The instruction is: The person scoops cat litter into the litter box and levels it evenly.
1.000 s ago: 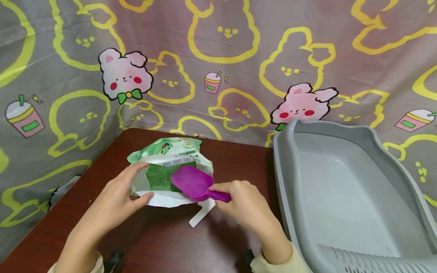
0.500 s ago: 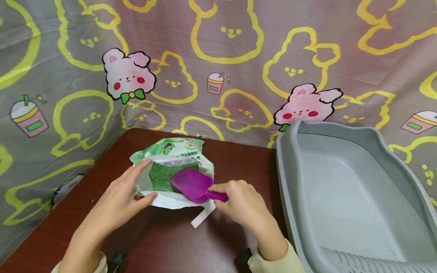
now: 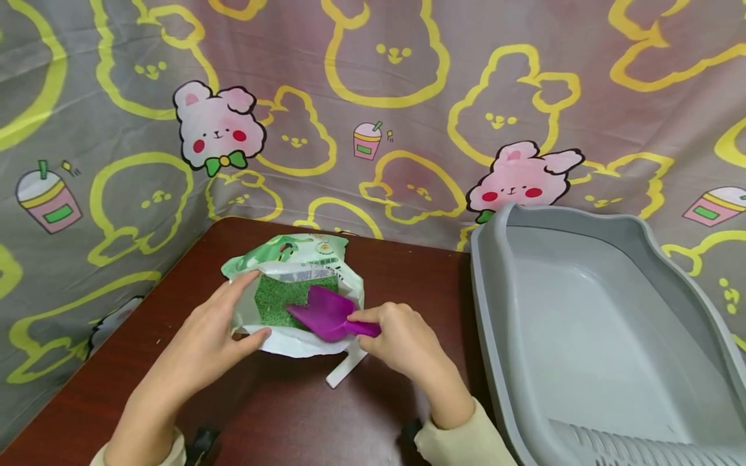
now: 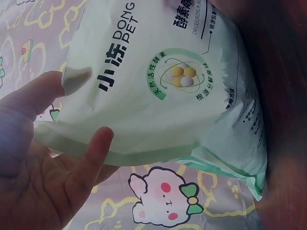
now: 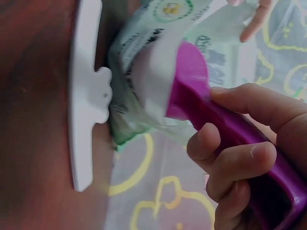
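An opened cat litter bag, white and green, lies on the table with its mouth toward me. Green granules show inside. My left hand holds the bag's left side, thumb at the near edge and fingers at the far edge; the left wrist view shows the thumb and a finger on its rim. With curled fingers my right hand grips the handle of a purple scoop. The scoop is tilted, its front edge among the granules, and the bag's rim partly hides it in the right wrist view.
A large grey litter tray with high walls stands on the right. A long white plastic piece with a scalloped tab lies by the bag's near right corner. A patterned curtain hangs behind the dark red table.
The right hand has moved slightly left and tilted the scoop, pushing its front edge further into the granules. The left hand keeps its place on the bag. The head view has shifted slightly.
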`<state>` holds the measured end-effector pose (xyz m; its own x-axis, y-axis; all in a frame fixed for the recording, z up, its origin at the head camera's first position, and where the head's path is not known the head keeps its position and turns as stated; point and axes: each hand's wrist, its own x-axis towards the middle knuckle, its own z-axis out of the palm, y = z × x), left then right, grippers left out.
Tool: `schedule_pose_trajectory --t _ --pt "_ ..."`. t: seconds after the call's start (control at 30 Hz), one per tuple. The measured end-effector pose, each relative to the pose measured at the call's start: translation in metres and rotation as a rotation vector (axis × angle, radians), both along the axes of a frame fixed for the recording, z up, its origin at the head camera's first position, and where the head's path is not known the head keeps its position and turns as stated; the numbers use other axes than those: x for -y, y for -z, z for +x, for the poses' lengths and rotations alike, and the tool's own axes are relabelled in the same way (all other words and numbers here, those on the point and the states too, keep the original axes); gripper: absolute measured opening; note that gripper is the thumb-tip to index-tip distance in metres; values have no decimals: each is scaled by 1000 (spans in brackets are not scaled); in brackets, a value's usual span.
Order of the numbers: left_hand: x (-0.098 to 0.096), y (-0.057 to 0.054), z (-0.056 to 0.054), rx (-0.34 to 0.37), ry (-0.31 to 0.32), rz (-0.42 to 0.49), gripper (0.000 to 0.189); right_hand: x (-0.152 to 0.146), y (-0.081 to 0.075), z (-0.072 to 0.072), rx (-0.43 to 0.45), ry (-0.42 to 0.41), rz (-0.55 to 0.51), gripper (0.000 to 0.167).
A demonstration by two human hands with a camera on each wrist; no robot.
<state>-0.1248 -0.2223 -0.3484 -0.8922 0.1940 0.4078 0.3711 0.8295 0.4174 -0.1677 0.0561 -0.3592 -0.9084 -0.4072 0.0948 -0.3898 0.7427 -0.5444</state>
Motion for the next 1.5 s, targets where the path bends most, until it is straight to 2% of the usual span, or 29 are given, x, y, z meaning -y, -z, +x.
schedule_pose_trajectory --t 0.23,0.5,0.83,1.03,1.33,1.5 --pt "-1 0 0 -8 3 0 86 6 13 -4 -45 -31 -39 35" --pt "0 -2 1 58 -5 -7 87 15 27 -7 -93 -59 -87 32" --pt "0 -3 1 66 -13 -17 87 30 36 -11 -122 -66 -132 32" --pt "-1 -3 1 74 -10 -10 87 29 39 -10 -108 -58 -145 33" --pt "-3 -3 0 55 0 1 86 12 36 0 -87 -52 -122 33" --pt "-2 -2 -1 71 0 9 88 5 37 4 -54 -77 -170 34"
